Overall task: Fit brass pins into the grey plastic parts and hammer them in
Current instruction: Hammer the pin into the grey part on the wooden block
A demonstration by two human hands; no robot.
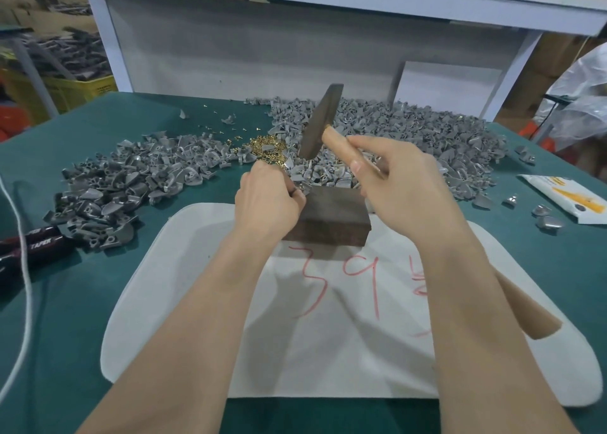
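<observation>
The left hand (pixel 269 197) is curling its fingers tightly round a small piece at the far left corner of the dark block (pixel 328 218). The knuckles are hiding that piece, so I cannot tell whether it is a grey part or a pin. The right hand (pixel 405 187) is gripping the hammer (pixel 320 123), whose head is hanging above the block. The forearm is covering most of the handle. Brass pins (pixel 266 147) are lying between heaps of grey plastic parts (pixel 131 184).

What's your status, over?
Right hand grips hammer, raised. Left hand pinches grey part at block edge. Nothing in the way.
</observation>
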